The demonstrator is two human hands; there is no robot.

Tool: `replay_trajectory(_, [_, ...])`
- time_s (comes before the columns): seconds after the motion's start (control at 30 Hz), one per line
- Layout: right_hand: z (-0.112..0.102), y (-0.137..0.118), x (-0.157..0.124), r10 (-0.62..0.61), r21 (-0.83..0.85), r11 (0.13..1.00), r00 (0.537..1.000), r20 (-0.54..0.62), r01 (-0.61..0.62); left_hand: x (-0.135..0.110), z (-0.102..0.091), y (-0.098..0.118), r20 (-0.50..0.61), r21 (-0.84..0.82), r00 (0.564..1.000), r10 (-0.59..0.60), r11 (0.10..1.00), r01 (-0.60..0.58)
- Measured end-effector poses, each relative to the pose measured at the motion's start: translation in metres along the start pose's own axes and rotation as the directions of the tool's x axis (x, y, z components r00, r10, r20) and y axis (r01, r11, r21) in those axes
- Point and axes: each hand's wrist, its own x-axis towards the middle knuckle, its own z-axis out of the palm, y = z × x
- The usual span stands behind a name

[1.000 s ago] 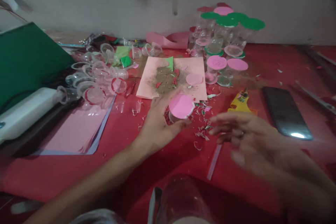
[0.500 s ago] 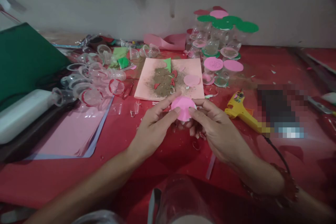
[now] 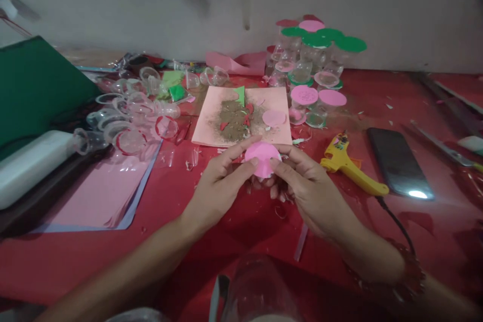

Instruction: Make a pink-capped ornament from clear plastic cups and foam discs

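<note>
Between my two hands is a round pink paper disc (image 3: 263,158), held over the red table. My left hand (image 3: 224,176) grips its left edge, thumb on top and fingers underneath. On the other side my right hand (image 3: 307,181) holds the right edge the same way. Whatever sits under the disc is mostly hidden by the fingers. Just beyond lies a pink sheet (image 3: 206,121) bearing brown powder (image 3: 232,118), paper scraps and a loose pink circle (image 3: 274,118).
Clear plastic cups (image 3: 139,105) lie piled at left beside pink paper sheets (image 3: 94,191). Stacked cups topped with green discs (image 3: 317,39) and pink ones stand at back right. A yellow glue gun (image 3: 350,168), its cord and a phone (image 3: 400,161) lie at right. Nearest me is a clear container (image 3: 260,287).
Both hands keep the same hold on the pink disc. The view has shifted very slightly; nothing else has visibly moved.
</note>
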Motion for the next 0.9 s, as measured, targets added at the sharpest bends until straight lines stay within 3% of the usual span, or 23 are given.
replay_trajectory(0.9, [-0.0009, 0.0006, -0.0006, 0.009, -0.013, 1.000, 1.000, 0.002, -0.009, 0.0018, -0.0007, -0.0004, 0.039, 0.075, 0.999, 0.031, 0.997, -0.034])
